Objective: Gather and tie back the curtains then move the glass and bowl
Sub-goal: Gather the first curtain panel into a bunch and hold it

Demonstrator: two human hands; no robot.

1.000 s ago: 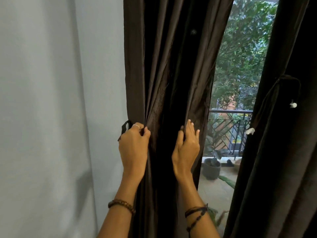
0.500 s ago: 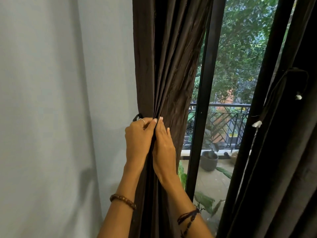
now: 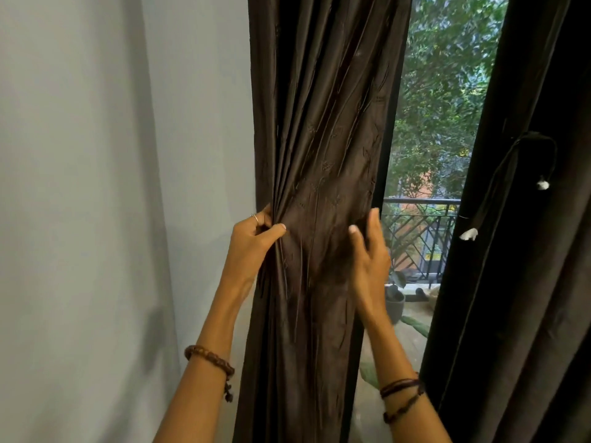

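The dark brown left curtain [image 3: 323,139] hangs bunched beside the wall. My left hand [image 3: 256,241] pinches its gathered folds at the left edge, thumb in front. At the curtain's right edge is my right hand [image 3: 367,254], its fingers straight and upright and its thumb tip on the fabric. A second dark curtain [image 3: 518,282] on the right is drawn in by a cord with white tassels [image 3: 541,185]. Neither the glass nor the bowl is in view.
A pale blue wall [image 3: 112,187] fills the left. Between the curtains a black window frame [image 3: 388,155] shows a balcony railing [image 3: 419,231], a grey plant pot [image 3: 395,306] and trees beyond.
My right hand has moved away from my left hand, back to the curtain's right edge. The fabric between my hands has spread wider. My left hand keeps its hold on the folds.
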